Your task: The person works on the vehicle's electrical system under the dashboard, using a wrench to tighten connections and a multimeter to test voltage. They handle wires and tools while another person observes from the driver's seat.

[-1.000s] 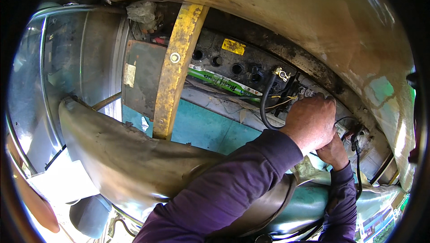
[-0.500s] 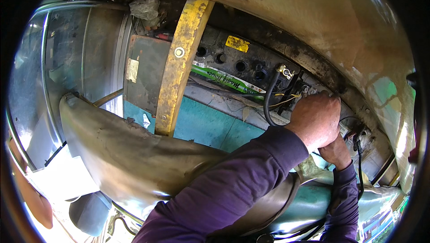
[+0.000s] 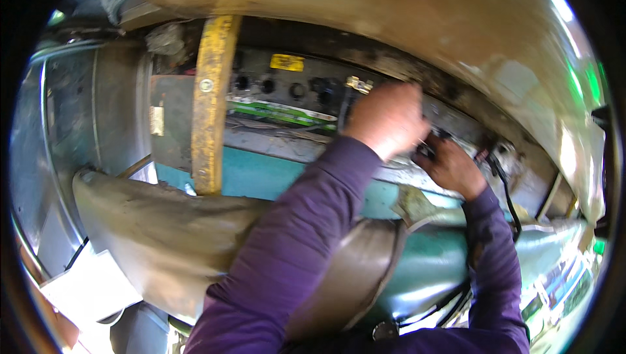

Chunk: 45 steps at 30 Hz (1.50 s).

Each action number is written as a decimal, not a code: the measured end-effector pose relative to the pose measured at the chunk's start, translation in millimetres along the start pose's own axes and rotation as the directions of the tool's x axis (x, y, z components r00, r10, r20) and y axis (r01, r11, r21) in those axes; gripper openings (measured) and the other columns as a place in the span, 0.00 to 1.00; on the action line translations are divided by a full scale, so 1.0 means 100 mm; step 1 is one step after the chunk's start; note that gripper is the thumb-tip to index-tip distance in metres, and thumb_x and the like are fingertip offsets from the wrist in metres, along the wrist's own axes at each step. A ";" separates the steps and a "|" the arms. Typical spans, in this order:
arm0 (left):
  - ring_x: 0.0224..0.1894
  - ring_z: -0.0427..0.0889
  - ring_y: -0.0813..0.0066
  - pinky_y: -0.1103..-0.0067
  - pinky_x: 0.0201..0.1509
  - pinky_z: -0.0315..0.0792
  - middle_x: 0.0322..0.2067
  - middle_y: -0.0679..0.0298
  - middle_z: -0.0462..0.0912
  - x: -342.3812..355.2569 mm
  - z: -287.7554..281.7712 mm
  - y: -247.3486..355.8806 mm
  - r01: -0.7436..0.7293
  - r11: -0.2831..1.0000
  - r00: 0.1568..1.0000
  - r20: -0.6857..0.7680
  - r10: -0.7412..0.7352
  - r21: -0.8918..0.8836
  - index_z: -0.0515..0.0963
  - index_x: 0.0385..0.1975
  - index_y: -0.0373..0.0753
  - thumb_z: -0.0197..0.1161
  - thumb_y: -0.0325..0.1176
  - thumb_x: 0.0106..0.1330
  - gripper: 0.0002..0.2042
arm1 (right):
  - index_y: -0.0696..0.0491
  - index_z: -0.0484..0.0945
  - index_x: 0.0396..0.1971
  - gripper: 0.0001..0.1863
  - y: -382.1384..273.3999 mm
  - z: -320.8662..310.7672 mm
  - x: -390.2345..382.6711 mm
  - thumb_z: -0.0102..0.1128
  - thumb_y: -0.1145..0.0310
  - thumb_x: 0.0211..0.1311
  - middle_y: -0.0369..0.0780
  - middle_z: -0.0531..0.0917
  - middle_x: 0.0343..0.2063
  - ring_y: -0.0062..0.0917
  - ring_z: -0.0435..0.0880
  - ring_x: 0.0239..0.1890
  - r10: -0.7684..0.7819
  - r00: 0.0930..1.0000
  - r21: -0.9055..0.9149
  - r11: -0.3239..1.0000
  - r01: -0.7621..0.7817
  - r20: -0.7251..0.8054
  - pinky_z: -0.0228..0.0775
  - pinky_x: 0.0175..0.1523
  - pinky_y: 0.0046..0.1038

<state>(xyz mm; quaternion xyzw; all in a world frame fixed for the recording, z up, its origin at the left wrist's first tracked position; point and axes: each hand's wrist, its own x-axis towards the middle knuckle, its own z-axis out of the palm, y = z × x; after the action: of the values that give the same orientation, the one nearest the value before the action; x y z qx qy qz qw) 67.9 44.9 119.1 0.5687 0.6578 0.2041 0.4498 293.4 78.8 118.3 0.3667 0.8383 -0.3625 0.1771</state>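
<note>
A black battery [image 3: 310, 83] with filler holes, a green stripe and a yellow label [image 3: 287, 62] lies in a recess. On its right end sits a metal terminal clamp [image 3: 359, 84] with a dark cable [image 3: 343, 109] running down. My left hand [image 3: 388, 119] is curled over the area just right of this clamp, its back toward me and its fingertips hidden. Lower right of it, my right hand [image 3: 454, 168] is closed around a small dark piece [image 3: 426, 150], too blurred to name. The two hands are close together.
A worn yellow bar [image 3: 212, 109] crosses the battery's left part. Brown sheeting [image 3: 365, 1] overhangs from above, and a brown cover [image 3: 163, 223] lies along the front edge. Black cables [image 3: 501, 174] hang at the right. A teal panel [image 3: 254, 174] runs below the battery.
The view has shifted, so the scene sits further left. My hands, overlapped before, are now apart; the left is nearer the terminal clamp, and a dark piece shows at my right fingers.
</note>
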 end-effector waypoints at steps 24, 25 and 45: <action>0.49 0.84 0.56 0.66 0.56 0.75 0.51 0.49 0.83 -1.97 -0.25 -0.22 -0.133 0.805 0.552 -0.632 0.544 0.578 0.79 0.56 0.34 0.64 0.40 0.69 0.20 | 0.64 0.79 0.56 0.18 0.40 1.42 -6.67 0.60 0.72 0.70 0.36 0.82 0.32 0.18 0.78 0.29 0.861 0.098 0.831 0.507 -0.230 -0.499 0.76 0.31 0.24; 0.48 0.83 0.55 0.65 0.56 0.75 0.50 0.48 0.81 -2.29 -0.16 -0.23 -0.100 0.702 0.486 -0.581 0.653 0.705 0.79 0.56 0.33 0.64 0.41 0.70 0.21 | 0.65 0.79 0.55 0.18 0.50 1.78 -6.79 0.60 0.72 0.70 0.36 0.83 0.33 0.18 0.79 0.31 0.870 0.081 0.847 0.493 -0.200 -0.487 0.76 0.35 0.24; 0.47 0.85 0.52 0.68 0.52 0.78 0.47 0.46 0.86 -7.44 2.39 -1.62 0.766 0.621 0.437 -0.570 -0.695 -0.169 0.83 0.46 0.33 0.68 0.34 0.60 0.16 | 0.59 0.84 0.42 0.15 2.76 5.58 -5.60 0.57 0.68 0.60 0.56 0.86 0.46 0.53 0.83 0.54 0.749 0.637 0.169 0.662 -0.730 -0.183 0.74 0.60 0.46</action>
<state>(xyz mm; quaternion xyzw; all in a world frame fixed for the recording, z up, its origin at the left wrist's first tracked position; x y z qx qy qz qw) 135.3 -749.8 137.4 0.1598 0.9521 0.1160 0.2337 890.1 -476.0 -74.7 0.7246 0.6144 -0.2448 0.1938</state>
